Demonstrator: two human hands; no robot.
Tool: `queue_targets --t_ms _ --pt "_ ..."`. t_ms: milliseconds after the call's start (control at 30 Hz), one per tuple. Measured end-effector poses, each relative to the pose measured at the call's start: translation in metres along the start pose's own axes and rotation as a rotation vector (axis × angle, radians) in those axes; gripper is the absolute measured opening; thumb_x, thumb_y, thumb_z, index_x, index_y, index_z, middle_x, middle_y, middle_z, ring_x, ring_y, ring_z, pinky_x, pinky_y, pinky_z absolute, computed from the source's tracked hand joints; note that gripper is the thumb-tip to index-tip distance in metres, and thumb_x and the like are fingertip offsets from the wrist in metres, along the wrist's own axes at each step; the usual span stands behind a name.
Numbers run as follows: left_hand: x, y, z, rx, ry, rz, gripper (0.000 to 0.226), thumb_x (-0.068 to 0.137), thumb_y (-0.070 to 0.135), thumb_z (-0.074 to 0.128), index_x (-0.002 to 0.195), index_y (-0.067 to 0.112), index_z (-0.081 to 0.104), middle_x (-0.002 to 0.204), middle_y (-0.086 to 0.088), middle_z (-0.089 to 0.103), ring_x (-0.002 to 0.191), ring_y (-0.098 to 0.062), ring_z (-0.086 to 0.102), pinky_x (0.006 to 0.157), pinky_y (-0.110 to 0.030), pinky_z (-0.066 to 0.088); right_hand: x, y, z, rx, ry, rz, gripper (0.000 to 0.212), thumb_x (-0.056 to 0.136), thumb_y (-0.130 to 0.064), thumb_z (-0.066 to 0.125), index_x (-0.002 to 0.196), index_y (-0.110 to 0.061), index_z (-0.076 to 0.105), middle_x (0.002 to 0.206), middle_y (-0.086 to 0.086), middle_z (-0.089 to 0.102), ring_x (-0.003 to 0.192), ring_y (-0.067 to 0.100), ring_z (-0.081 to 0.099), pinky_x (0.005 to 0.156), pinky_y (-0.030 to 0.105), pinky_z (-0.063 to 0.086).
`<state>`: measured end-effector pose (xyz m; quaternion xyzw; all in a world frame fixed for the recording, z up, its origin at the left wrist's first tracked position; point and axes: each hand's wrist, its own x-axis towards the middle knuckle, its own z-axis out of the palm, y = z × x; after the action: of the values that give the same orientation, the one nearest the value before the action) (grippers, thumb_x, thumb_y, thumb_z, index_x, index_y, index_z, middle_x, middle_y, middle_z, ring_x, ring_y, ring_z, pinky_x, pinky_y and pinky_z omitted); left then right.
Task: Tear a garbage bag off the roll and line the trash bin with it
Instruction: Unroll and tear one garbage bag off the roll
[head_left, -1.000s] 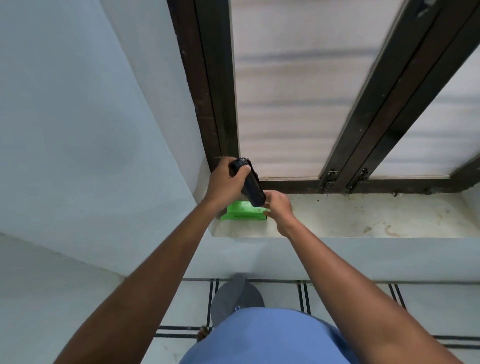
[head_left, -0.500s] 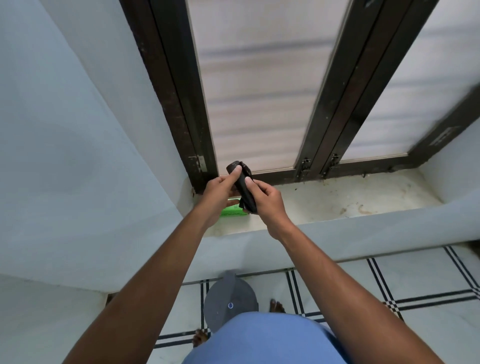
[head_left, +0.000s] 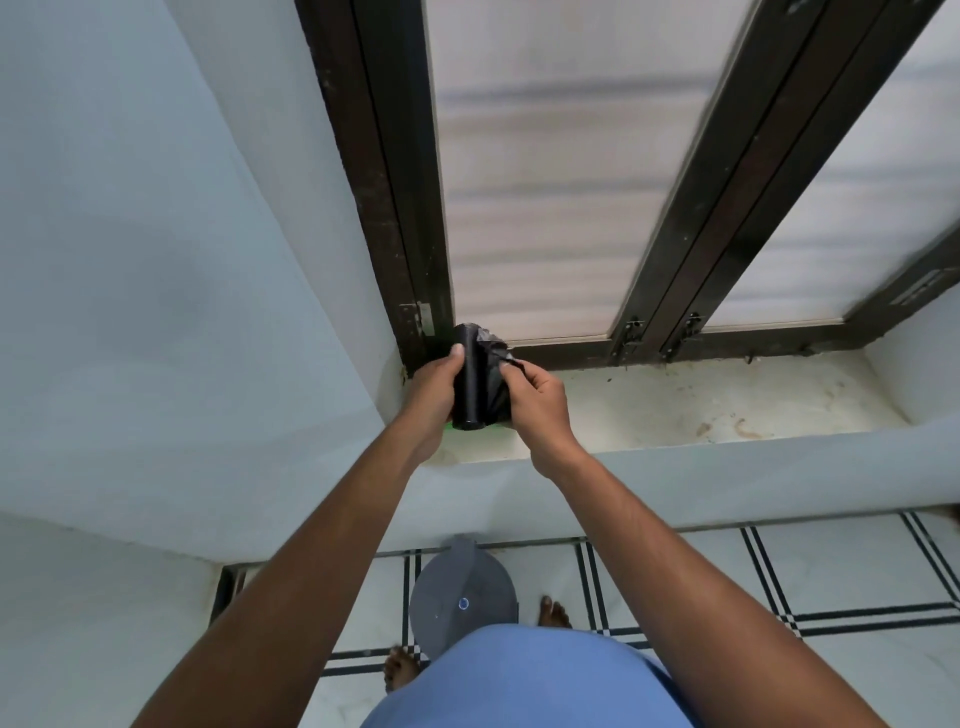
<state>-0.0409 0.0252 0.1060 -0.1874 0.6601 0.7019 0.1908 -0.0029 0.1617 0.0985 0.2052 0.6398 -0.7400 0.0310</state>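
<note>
So there's a stained pale window sill (head_left: 701, 410) running across mid-frame under a dark-framed window (head_left: 400, 208), with tiled floor (head_left: 727, 587) below. At centre frame the black garbage bag roll (head_left: 471, 384) stands upright just above the sill, left hand (head_left: 431, 387) wrapped around it, right hand (head_left: 537, 397) pinching its loose edge. The grey trash bin (head_left: 462, 597) sits bottom centre.
</note>
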Motion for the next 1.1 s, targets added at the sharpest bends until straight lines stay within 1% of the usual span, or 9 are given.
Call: queue_targets --t_ms 200,367,467,633,700,767,900,1000,1100 --pt "0.004 -0.003 -0.014 -0.186 -0.143 -0.010 0.056 0.102 0.063 0.069 0.139 0.022 0.075 0.132 0.000 0.081 0.128 -0.025 0.074 0.111 -0.050 0.059 0.008 -0.010 -0.003 0.095 0.061 0.119 0.032 0.114 -0.030 0.060 0.119 -0.003 0.077 0.121 0.020 0.082 0.117 0.037 0.078 0.093 0.054 0.069" --pt "0.014 0.000 -0.012 -0.180 -0.064 -0.058 0.054 0.105 0.065 0.063 0.134 0.021 0.078 0.124 -0.001 0.084 0.120 -0.025 0.078 0.110 -0.049 0.060 0.013 -0.022 -0.021 0.125 0.105 0.127 0.027 0.116 -0.028 0.059 0.110 -0.009 0.078 0.103 0.011 0.085 0.097 0.026 0.080 0.082 0.045 0.070" --pt "0.017 0.002 -0.011 -0.143 -0.116 -0.002 0.051 0.101 0.055 0.076 0.138 0.020 0.076 0.127 -0.001 0.083 0.120 -0.025 0.079 0.112 -0.050 0.059 0.016 -0.024 -0.030 0.160 0.157 0.124 0.022 0.115 -0.035 0.062 0.109 -0.018 0.076 0.097 -0.003 0.083 0.106 0.025 0.080 0.078 0.038 0.069" --pt "0.011 0.010 0.001 -0.156 -0.158 0.070 0.042 0.106 0.047 0.070 0.140 0.023 0.075 0.132 0.002 0.082 0.125 -0.022 0.077 0.109 -0.046 0.059 0.009 -0.015 -0.030 0.283 0.143 0.250 0.099 0.072 -0.100 0.071 0.144 -0.031 0.061 0.144 0.006 0.070 0.129 0.029 0.070 0.102 0.054 0.064" --pt "0.011 0.011 0.007 -0.131 -0.144 0.088 0.044 0.107 0.051 0.068 0.139 0.022 0.075 0.129 0.003 0.082 0.125 -0.022 0.076 0.110 -0.046 0.057 -0.002 -0.003 -0.024 0.310 0.023 0.374 0.102 0.071 -0.100 0.071 0.146 -0.033 0.054 0.145 0.012 0.062 0.132 0.034 0.066 0.108 0.059 0.060" --pt "0.012 0.009 0.010 -0.130 -0.142 0.086 0.050 0.103 0.052 0.073 0.140 0.019 0.074 0.129 -0.002 0.083 0.125 -0.025 0.076 0.110 -0.046 0.057 -0.011 0.006 -0.017 0.385 -0.082 0.458 0.107 0.075 -0.093 0.076 0.146 -0.014 0.057 0.142 0.016 0.068 0.129 0.034 0.071 0.108 0.057 0.062" --pt "0.014 0.006 0.009 -0.093 -0.142 0.112 0.050 0.098 0.047 0.082 0.138 0.019 0.073 0.124 -0.005 0.084 0.122 -0.031 0.078 0.106 -0.046 0.060 -0.011 0.006 -0.010 0.338 -0.129 0.371 0.066 0.091 -0.072 0.080 0.127 -0.017 0.078 0.124 0.006 0.082 0.121 0.025 0.075 0.105 0.044 0.060" --pt "0.015 0.007 0.005 -0.072 -0.135 0.176 0.049 0.100 0.049 0.079 0.137 0.018 0.073 0.125 -0.005 0.083 0.119 -0.029 0.079 0.103 -0.046 0.062 -0.004 0.000 -0.012 0.300 -0.083 0.309 0.028 0.101 -0.047 0.080 0.115 -0.024 0.076 0.102 -0.001 0.078 0.101 0.019 0.071 0.088 0.036 0.057" --pt "0.016 0.011 0.000 -0.101 -0.134 0.188 0.053 0.097 0.051 0.081 0.136 0.016 0.075 0.127 -0.007 0.083 0.120 -0.029 0.079 0.109 -0.050 0.060 0.004 -0.001 -0.017 0.359 0.037 0.262 0.021 0.107 -0.036 0.075 0.122 -0.022 0.072 0.109 0.003 0.075 0.092 0.018 0.069 0.080 0.033 0.057"
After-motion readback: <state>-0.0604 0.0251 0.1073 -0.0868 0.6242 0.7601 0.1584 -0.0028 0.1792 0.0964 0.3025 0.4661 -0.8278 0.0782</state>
